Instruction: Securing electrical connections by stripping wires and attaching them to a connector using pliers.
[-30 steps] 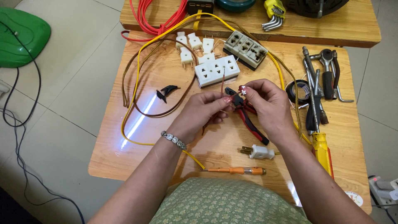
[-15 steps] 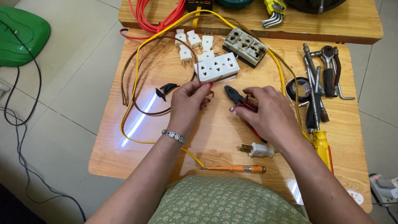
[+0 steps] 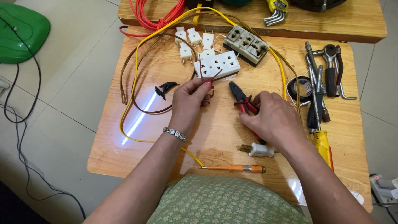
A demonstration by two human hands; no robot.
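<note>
My left hand (image 3: 191, 96) pinches one thin red-brown wire (image 3: 206, 76) between thumb and fingertips, its two bare ends forking up in front of the white socket strip (image 3: 217, 64). My right hand (image 3: 273, 118) lies over one pair of red-handled pliers (image 3: 242, 98) on the wooden table (image 3: 166, 137), fingers curled loosely round the handles. Behind, I count four loose white plugs (image 3: 191, 41) and two socket blocks. A fifth plug (image 3: 259, 149) sits near my right wrist, with one orange screwdriver (image 3: 236, 168) just in front of me.
</note>
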